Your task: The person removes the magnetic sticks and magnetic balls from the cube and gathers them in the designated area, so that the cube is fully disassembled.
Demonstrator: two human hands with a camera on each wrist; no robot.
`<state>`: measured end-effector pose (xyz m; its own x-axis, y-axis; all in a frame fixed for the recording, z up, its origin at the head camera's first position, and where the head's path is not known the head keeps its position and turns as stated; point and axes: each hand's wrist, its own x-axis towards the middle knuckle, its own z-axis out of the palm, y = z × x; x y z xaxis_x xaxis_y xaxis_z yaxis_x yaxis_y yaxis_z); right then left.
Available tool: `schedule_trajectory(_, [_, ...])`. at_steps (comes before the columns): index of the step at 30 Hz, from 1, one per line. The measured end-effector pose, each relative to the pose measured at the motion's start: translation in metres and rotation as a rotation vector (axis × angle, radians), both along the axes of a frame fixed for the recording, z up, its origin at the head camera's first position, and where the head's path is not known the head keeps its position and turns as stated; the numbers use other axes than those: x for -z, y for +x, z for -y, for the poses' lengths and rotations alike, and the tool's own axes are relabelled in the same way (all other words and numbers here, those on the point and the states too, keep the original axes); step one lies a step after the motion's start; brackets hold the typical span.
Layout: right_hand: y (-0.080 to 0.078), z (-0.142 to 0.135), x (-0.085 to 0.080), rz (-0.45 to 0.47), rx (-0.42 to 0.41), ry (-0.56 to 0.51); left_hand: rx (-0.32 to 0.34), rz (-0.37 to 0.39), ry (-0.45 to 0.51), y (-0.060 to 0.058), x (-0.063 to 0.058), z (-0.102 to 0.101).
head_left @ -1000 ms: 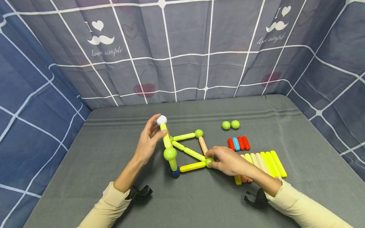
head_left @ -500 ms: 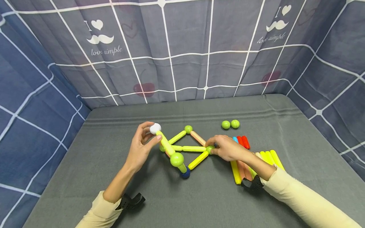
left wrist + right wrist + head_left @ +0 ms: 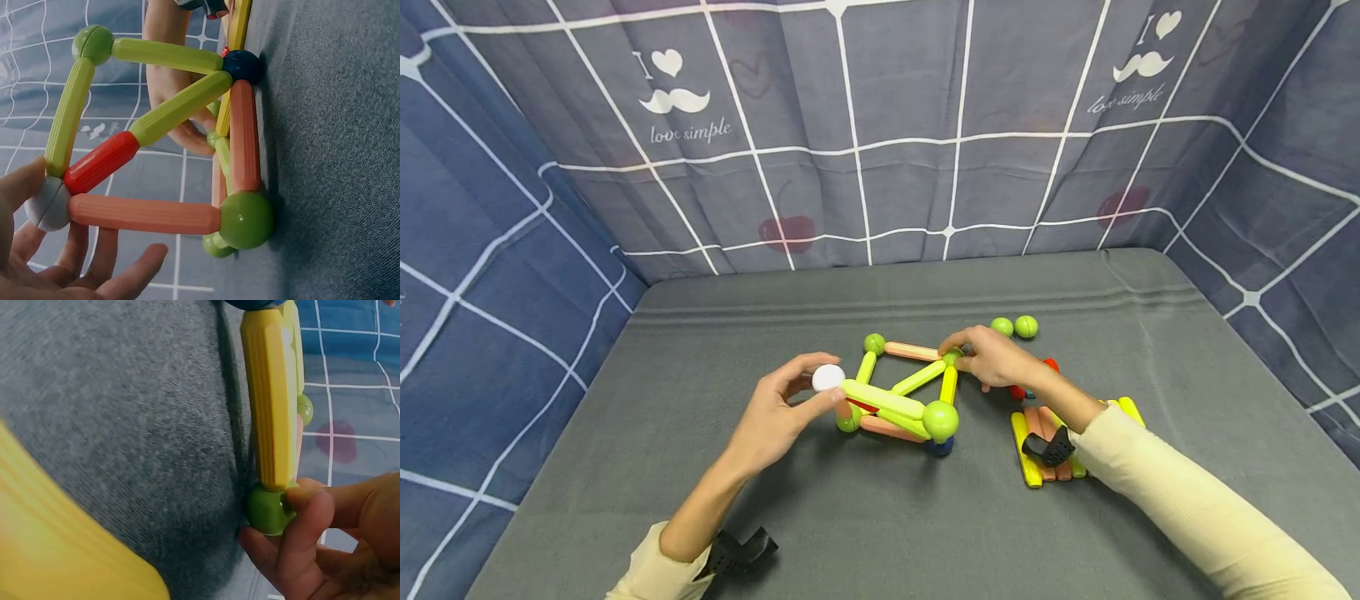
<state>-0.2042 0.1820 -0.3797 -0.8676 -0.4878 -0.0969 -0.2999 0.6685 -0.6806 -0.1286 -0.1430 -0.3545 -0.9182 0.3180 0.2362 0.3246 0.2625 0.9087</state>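
A frame of magnetic rods and balls stands on the grey cloth. My left hand pinches its raised white ball between thumb and fingers. From that ball run a light-green rod, a red rod and an orange rod. A raised green ball sits above the dark blue ball. My right hand pinches a low green ball at the far right corner, where a yellow rod ends. Another green ball forms the far left corner.
Two loose green balls lie beyond the right hand. Several yellow, orange and green rods lie in a row under the right forearm, partly hidden. Short red and blue rods show behind it. A patterned curtain encloses the back and sides.
The frame has turned counter-clockwise seen from above: the blue ball swung right, the far corner ball left. My left hand came nearer with the white ball, while my right hand moved away.
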Motion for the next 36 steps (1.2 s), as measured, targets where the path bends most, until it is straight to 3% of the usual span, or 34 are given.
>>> schedule_trajectory(6, [0.006, 0.000, -0.007, -0.022, 0.009, -0.012, -0.029, -0.029, 0.004, 0.000, 0.002, -0.002])
schedule_trajectory(12, [0.036, 0.004, -0.034, -0.143, 0.022, -0.137, -0.036, -0.023, 0.014, -0.001, 0.004, -0.004])
schedule_trajectory(17, [0.073, 0.010, -0.061, -0.159, -0.094, -0.231, -0.046, -0.006, 0.026, -0.001, 0.003, -0.005])
schedule_trajectory(22, [0.097, 0.018, -0.070, -0.211, -0.194, -0.177, -0.055, 0.016, 0.029, -0.001, 0.004, -0.007])
schedule_trajectory(29, [0.094, 0.019, -0.069, -0.231, -0.162, -0.188, -0.043, 0.025, 0.035, 0.000, 0.005, -0.010])
schedule_trajectory(36, [0.090, 0.014, -0.069, -0.075, -0.123, -0.252, -0.032, 0.033, 0.029, 0.003, 0.004, -0.013])
